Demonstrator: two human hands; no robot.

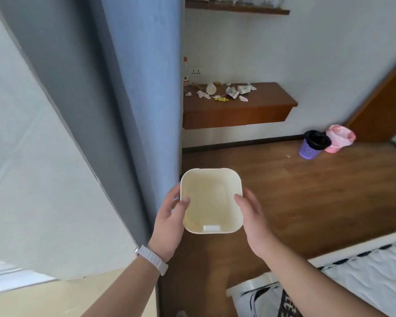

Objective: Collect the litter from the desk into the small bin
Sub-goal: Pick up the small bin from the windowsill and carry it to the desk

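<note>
While litter [224, 92] strews one desk [238, 110], two hands' fingers [185, 201] gripping one small bin [212, 179]

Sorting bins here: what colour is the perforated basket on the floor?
Purple basket, black liner; head view.

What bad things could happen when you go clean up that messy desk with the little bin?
The small bin is shallow, so the paper cup and crumpled wrappers might overfill it and spill. Scraps near the desk edge could get knocked onto the floor. The bottle at the back could tip if bumped.
</note>
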